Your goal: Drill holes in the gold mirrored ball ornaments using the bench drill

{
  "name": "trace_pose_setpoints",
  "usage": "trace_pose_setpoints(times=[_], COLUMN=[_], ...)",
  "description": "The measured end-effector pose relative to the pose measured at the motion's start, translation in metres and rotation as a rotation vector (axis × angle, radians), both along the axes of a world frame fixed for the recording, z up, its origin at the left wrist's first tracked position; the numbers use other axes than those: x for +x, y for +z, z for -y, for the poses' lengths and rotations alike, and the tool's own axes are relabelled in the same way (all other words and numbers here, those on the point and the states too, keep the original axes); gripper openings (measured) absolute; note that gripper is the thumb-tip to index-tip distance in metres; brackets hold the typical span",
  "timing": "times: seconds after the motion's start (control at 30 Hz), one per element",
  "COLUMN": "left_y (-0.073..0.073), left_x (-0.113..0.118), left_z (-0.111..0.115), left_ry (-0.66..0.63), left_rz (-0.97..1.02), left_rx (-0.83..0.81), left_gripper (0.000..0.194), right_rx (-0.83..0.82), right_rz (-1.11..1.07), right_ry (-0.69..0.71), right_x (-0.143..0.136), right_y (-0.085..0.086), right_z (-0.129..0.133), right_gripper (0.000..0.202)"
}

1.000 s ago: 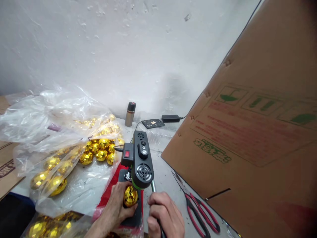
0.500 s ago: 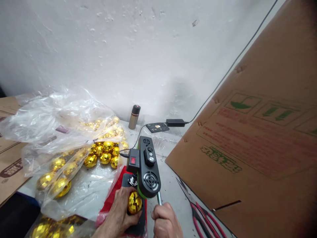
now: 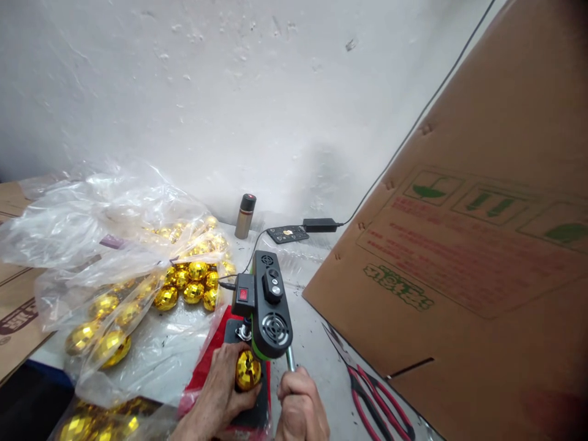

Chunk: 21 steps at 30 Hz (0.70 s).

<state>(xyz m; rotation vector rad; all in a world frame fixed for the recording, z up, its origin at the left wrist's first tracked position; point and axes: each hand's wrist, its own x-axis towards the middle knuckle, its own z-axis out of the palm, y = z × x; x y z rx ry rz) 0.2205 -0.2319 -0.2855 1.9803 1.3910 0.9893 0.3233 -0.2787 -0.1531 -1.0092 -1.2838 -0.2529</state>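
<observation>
A gold mirrored ball point(image 3: 248, 371) is held between the thumb and fingers of my left hand point(image 3: 219, 392), over the dark base of a small black machine point(image 3: 272, 306). My right hand point(image 3: 302, 404) is wrapped round the machine's metal lever point(image 3: 290, 359), just right of the ball. The machine has round vents, knobs and a red switch point(image 3: 243, 294). Under its base lies a red sheet point(image 3: 206, 361). Many more gold balls point(image 3: 194, 292) lie in a clear plastic bag point(image 3: 124, 214) on the left.
A large cardboard box point(image 3: 459, 257) leans in from the right. Red-handled scissors point(image 3: 376, 398) lie beside it. Toward the wall stand a spray can point(image 3: 245, 216), a black remote-like pad point(image 3: 287, 234) and a power adapter point(image 3: 320, 225) with a cable. Flat cardboard point(image 3: 18, 306) lies at far left.
The view has shifted slightly, so most things appear a little further left. My right hand has moved slightly with the lever. Both hands keep their holds.
</observation>
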Motion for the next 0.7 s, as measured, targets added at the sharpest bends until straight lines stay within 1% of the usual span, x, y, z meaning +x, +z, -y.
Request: trace_pose_setpoints(times=[0.2,0.4,0.53,0.63,0.7], left_y=[0.007,0.018,0.021,0.019,0.017], left_x=[-0.001,-0.002,-0.004,-0.005,-0.005], left_z=[-0.002,-0.001,-0.001,-0.002,-0.001], left_ry=[-0.001,-0.021,-0.032,-0.048,-0.045], left_rz=[0.014,-0.017,-0.013,-0.003,0.010], left_rx=[-0.015,-0.093,-0.128,-0.120,-0.104], left_gripper=[0.034,0.033,0.037,0.037,0.037], right_rx=[0.007,-0.039,-0.040,0.053,0.036], right_rz=[-0.026,-0.083,-0.127,-0.120,-0.091], right_ry=[0.016,0.012,-0.010,-0.023,-0.038], right_x=[-0.004,-0.006,-0.010,-0.011,-0.009], right_y=[-0.001,-0.006,-0.008,-0.016,-0.026], right_z=[0.000,0.005,0.003,0.000,-0.001], right_gripper=[0.038,0.037,0.037,0.037,0.036])
